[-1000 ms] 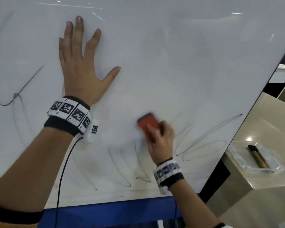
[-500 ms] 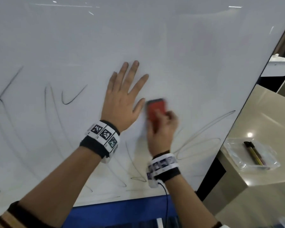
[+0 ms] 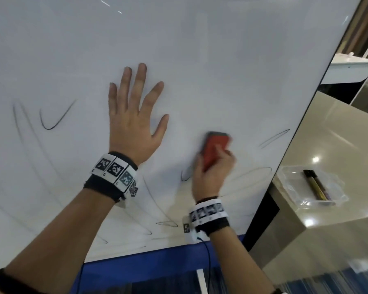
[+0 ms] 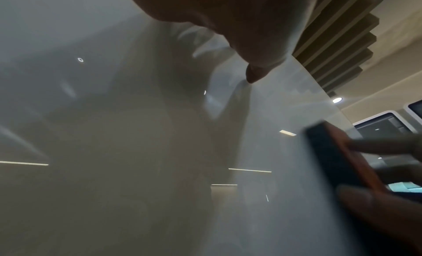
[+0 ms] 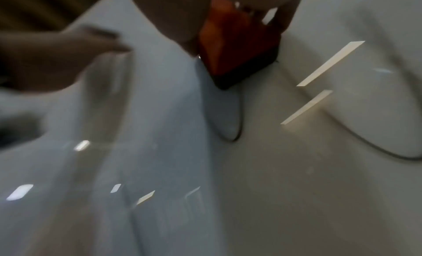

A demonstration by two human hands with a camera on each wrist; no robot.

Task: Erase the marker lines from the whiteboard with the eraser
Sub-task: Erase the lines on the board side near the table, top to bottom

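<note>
The left hand (image 3: 134,126) lies flat on the whiteboard (image 3: 221,60), fingers straight and spread. Just to its right, the right hand (image 3: 210,177) grips the red eraser (image 3: 216,148), pressed against the board among faint marker lines (image 3: 51,122). On the desk (image 3: 327,128) beside the board, a clear tray (image 3: 340,196) holds markers (image 3: 316,184).
</note>
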